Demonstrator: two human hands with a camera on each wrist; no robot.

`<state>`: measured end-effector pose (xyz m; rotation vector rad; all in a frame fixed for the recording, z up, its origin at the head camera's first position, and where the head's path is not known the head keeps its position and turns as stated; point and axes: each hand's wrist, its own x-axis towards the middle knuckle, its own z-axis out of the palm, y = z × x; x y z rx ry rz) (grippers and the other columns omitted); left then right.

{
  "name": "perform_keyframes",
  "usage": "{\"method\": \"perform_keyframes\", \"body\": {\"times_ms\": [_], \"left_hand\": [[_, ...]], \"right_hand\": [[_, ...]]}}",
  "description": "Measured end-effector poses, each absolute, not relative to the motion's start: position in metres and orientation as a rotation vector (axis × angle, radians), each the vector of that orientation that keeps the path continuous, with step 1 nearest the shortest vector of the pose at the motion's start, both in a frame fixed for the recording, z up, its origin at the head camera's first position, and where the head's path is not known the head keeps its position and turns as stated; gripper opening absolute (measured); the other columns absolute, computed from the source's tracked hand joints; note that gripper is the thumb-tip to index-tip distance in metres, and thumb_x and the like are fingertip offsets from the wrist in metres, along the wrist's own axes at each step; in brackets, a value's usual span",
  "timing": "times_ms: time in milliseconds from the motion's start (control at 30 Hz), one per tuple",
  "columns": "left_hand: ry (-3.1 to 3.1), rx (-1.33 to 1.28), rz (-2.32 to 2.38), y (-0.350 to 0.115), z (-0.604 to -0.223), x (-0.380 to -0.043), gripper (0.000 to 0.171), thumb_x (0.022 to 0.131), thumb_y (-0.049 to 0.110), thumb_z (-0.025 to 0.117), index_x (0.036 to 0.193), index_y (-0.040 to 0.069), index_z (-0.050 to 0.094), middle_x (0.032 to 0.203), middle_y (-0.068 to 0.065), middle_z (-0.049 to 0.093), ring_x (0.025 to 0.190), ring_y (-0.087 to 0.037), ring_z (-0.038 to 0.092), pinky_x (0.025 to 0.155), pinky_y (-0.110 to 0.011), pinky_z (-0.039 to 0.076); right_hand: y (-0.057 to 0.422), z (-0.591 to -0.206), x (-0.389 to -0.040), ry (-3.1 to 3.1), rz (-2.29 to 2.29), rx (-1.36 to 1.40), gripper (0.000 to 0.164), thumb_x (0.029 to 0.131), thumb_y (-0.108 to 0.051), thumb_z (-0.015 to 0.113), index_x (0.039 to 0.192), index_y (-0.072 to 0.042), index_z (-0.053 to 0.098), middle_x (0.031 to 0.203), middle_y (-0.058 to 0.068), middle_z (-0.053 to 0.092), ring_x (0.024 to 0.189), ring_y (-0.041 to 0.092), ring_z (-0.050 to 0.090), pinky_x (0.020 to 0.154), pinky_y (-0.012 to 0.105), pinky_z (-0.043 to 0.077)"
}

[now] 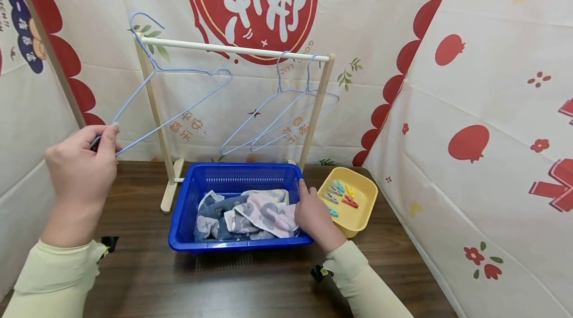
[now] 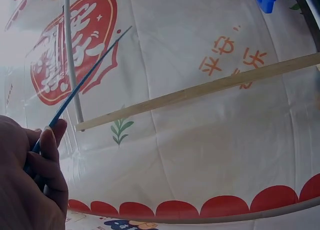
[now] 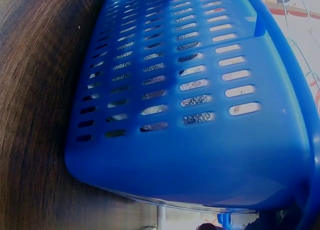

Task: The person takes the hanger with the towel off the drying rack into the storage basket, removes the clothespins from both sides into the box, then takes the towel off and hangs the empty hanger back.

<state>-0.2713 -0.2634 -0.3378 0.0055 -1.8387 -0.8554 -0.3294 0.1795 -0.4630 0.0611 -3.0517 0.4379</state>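
Note:
In the head view my left hand (image 1: 82, 163) grips the lower left corner of a blue wire hanger (image 1: 179, 68), holding it up left of the drying rack. The hanger's hook overlaps the rack's left top end. In the left wrist view, fingers of the left hand (image 2: 47, 162) curl round the hanger's wire (image 2: 90, 74). My right hand (image 1: 317, 216) holds the right rim of a blue plastic basket (image 1: 241, 245), some fingers hidden. Patterned towels (image 1: 268, 213) lie heaped inside it. The basket's slotted wall (image 3: 200, 155) fills much of the right wrist view.
Two more blue hangers (image 1: 264, 104) hang near the right end of the rack's white bar (image 1: 210, 48). A yellow tub (image 1: 368, 208) with several clothespins (image 1: 349, 201) stands right of the basket on the wooden table (image 1: 250, 283). Printed cloth walls (image 1: 506, 94) enclose the table.

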Motion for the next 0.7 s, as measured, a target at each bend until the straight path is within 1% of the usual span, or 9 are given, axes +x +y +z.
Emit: {"method": "perform_keyframes", "body": {"times_ms": [33,67,233,333,400,433,500,567,700], "left_hand": [[-1.843,0.004,-0.851,-0.264,-0.339,-0.273,0.028,0.106,0.021,0.076,0.104,-0.006,0.083,0.081,-0.015,0.077,0.066,0.026,0.045,0.064,-0.004,0.035],[-1.847,0.003,-0.848,-0.264,-0.341,-0.274,0.029,0.107,0.022,0.076,0.105,-0.006,0.083,0.083,-0.02,0.077,0.067,0.026,0.044,0.064,-0.004,0.034],[-1.864,-0.006,-0.817,-0.263,-0.35,-0.281,0.028,0.106,0.023,0.076,0.103,-0.005,0.084,0.08,-0.021,0.077,0.068,0.03,0.04,0.064,-0.004,0.032],[-1.867,-0.018,-0.753,-0.262,-0.355,-0.284,0.025,0.105,0.02,0.078,0.1,-0.004,0.084,0.073,-0.02,0.074,0.068,0.029,0.037,0.064,-0.004,0.027],[-1.869,-0.043,-0.705,-0.261,-0.358,-0.286,0.023,0.104,0.017,0.079,0.099,-0.004,0.083,0.07,-0.02,0.072,0.061,0.014,0.049,0.064,-0.004,0.025],[-1.872,-0.053,-0.687,-0.261,-0.36,-0.287,0.022,0.103,0.017,0.079,0.099,-0.004,0.083,0.069,-0.019,0.072,0.057,0.004,0.054,0.063,-0.005,0.024],[-1.88,-0.074,-0.664,-0.26,-0.362,-0.288,0.021,0.103,0.016,0.079,0.099,-0.005,0.083,0.069,-0.02,0.072,0.055,-0.021,0.063,0.063,-0.006,0.023],[-1.892,-0.094,-0.65,-0.26,-0.364,-0.288,0.023,0.104,0.016,0.078,0.101,-0.006,0.082,0.07,-0.021,0.072,0.058,-0.044,0.065,0.063,-0.007,0.023],[-1.917,-0.092,-0.654,-0.26,-0.367,-0.286,0.026,0.105,0.02,0.077,0.104,-0.006,0.082,0.071,-0.022,0.072,0.059,-0.047,0.066,0.061,-0.008,0.023]], "right_hand": [[0.18,-0.463,-0.33,-3.051,0.436,0.064,0.069,0.11,-0.016,0.061,0.173,-0.008,0.034,0.139,0.028,0.058,0.084,0.03,0.063,0.08,0.05,0.065],[0.18,-0.463,-0.33,-3.05,0.432,0.067,0.069,0.11,-0.016,0.06,0.173,-0.008,0.034,0.139,0.028,0.058,0.083,0.03,0.063,0.08,0.05,0.065],[0.18,-0.465,-0.331,-3.049,0.43,0.063,0.07,0.11,-0.016,0.061,0.173,-0.008,0.033,0.136,0.027,0.058,0.081,0.029,0.062,0.079,0.049,0.065],[0.181,-0.464,-0.331,-3.052,0.43,0.06,0.07,0.11,-0.016,0.061,0.173,-0.008,0.033,0.137,0.027,0.058,0.082,0.029,0.063,0.079,0.05,0.065],[0.181,-0.464,-0.33,-3.051,0.429,0.06,0.07,0.11,-0.016,0.061,0.173,-0.008,0.033,0.138,0.028,0.058,0.082,0.03,0.064,0.08,0.05,0.065],[0.181,-0.464,-0.33,-3.051,0.428,0.06,0.07,0.11,-0.016,0.061,0.173,-0.008,0.033,0.139,0.028,0.058,0.083,0.03,0.064,0.08,0.05,0.065],[0.18,-0.463,-0.329,-3.05,0.434,0.062,0.069,0.11,-0.016,0.061,0.173,-0.008,0.034,0.14,0.028,0.057,0.084,0.031,0.064,0.081,0.051,0.065],[0.18,-0.462,-0.329,-3.051,0.448,0.059,0.069,0.11,-0.016,0.061,0.173,-0.008,0.034,0.14,0.028,0.057,0.085,0.031,0.064,0.081,0.051,0.065],[0.18,-0.461,-0.328,-3.054,0.472,0.052,0.069,0.11,-0.016,0.06,0.173,-0.008,0.033,0.14,0.028,0.058,0.085,0.031,0.064,0.083,0.052,0.065]]}}
